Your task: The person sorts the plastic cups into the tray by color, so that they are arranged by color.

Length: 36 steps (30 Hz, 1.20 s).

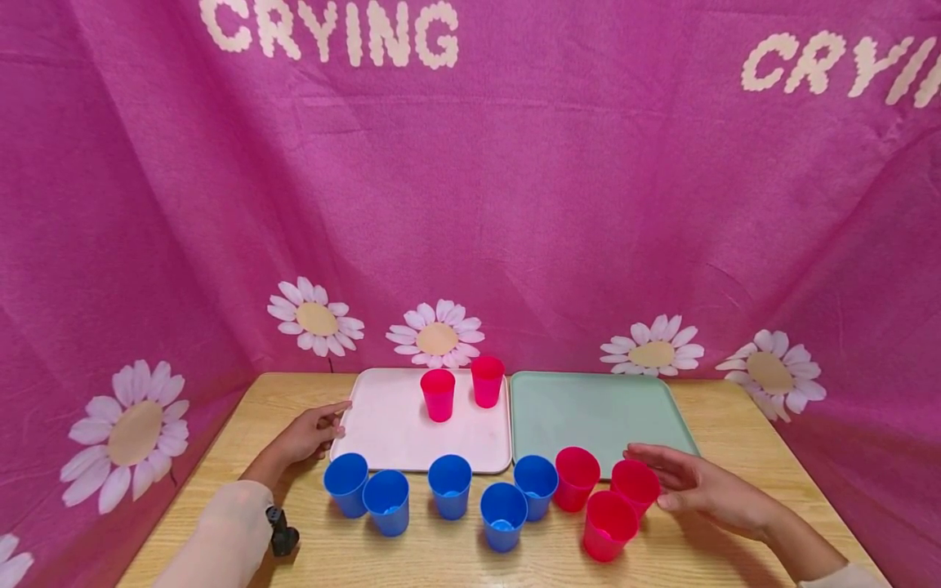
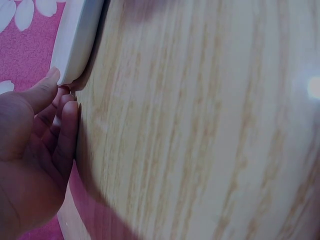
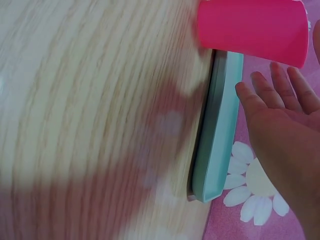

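My left hand (image 1: pixel 307 434) pinches the left edge of a pale pink tray (image 1: pixel 382 449); in the left wrist view the thumb (image 2: pixel 46 91) lies against its rim, with the other fingers bent below. Two red cups (image 1: pixel 439 396) stand upright on that tray, toward its right side. Three more red cups (image 1: pixel 612 527) stand in a cluster at front right. Beside the rightmost of them (image 1: pixel 635 483) is my right hand (image 1: pixel 706 490), fingers extended and parted. The right wrist view shows its fingertips just short of a red cup (image 3: pixel 255 30).
Several blue cups (image 1: pixel 386 502) stand upright in a loose row on the wooden table (image 1: pixel 434 563), in front of the trays. A green tray (image 1: pixel 595 408) lies right beside the pale one. A magenta flowered cloth (image 1: pixel 515 204) hangs behind the table.
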Each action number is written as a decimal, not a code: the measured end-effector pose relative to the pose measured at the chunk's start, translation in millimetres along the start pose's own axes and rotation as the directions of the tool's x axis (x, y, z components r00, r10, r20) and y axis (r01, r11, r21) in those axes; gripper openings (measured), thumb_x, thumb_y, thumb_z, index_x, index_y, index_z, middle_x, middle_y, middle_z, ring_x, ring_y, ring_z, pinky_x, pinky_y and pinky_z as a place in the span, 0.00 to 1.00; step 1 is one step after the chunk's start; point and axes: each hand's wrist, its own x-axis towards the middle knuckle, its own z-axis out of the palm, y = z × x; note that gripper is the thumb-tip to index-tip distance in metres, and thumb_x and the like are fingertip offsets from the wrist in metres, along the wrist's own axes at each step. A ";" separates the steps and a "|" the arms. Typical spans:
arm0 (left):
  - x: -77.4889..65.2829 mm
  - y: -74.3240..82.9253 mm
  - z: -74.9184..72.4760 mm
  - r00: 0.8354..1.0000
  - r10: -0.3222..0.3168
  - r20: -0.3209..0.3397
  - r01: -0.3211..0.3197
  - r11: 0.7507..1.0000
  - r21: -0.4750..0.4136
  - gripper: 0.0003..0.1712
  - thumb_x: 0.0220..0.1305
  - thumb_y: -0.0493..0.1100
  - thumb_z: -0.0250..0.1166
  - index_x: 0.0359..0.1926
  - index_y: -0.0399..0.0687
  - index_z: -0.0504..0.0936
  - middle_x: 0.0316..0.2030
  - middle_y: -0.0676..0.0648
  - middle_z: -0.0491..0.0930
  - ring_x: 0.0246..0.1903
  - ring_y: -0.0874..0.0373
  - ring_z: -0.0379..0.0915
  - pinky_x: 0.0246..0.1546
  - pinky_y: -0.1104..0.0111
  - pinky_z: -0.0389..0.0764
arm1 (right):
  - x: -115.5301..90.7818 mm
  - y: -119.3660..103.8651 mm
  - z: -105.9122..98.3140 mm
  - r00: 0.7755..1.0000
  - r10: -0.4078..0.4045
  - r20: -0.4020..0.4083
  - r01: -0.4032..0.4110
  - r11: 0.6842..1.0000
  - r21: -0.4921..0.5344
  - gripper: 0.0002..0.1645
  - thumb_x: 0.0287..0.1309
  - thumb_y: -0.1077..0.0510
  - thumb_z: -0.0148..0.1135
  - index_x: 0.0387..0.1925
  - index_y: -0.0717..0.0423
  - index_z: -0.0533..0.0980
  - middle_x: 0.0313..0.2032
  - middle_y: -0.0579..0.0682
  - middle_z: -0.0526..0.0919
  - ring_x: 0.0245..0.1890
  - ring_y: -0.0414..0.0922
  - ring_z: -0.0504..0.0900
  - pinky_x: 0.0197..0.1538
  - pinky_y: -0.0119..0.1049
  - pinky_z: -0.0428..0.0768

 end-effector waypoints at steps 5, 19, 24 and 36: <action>-0.7 1.4 0.8 1.000 -0.007 -0.002 0.007 1.000 0.001 0.35 0.75 0.34 0.60 0.79 0.49 0.62 0.42 0.42 0.72 0.32 0.52 0.69 0.31 0.69 0.75 | 1.3 0.6 1.6 1.000 0.029 0.000 -0.029 0.999 0.023 0.41 0.74 0.66 0.53 0.80 0.64 0.48 0.73 0.39 0.68 0.67 0.31 0.72 0.65 0.41 0.77; -1.3 3.1 2.2 1.000 0.007 0.010 -0.007 1.000 -0.005 0.34 0.75 0.34 0.59 0.79 0.46 0.62 0.40 0.42 0.71 0.31 0.53 0.68 0.29 0.68 0.75 | 1.7 -0.2 4.4 0.998 0.059 0.004 -0.059 0.998 0.037 0.40 0.73 0.66 0.55 0.80 0.62 0.51 0.71 0.44 0.72 0.65 0.37 0.75 0.64 0.44 0.78; -1.5 3.8 1.7 1.000 0.007 0.015 -0.007 1.000 -0.003 0.34 0.75 0.34 0.59 0.79 0.46 0.62 0.41 0.42 0.71 0.32 0.52 0.68 0.29 0.68 0.74 | 1.8 -0.3 4.0 0.998 0.064 0.006 -0.065 0.997 0.041 0.39 0.73 0.66 0.55 0.79 0.61 0.53 0.69 0.47 0.74 0.64 0.40 0.76 0.63 0.48 0.79; -1.4 3.5 -0.4 1.000 0.002 0.016 -0.002 1.000 0.001 0.35 0.75 0.34 0.59 0.79 0.48 0.62 0.41 0.42 0.71 0.31 0.53 0.68 0.30 0.69 0.75 | 3.4 -1.7 4.7 0.996 0.081 -0.027 -0.081 0.997 -0.002 0.39 0.73 0.64 0.57 0.79 0.62 0.54 0.69 0.52 0.73 0.63 0.42 0.77 0.62 0.48 0.80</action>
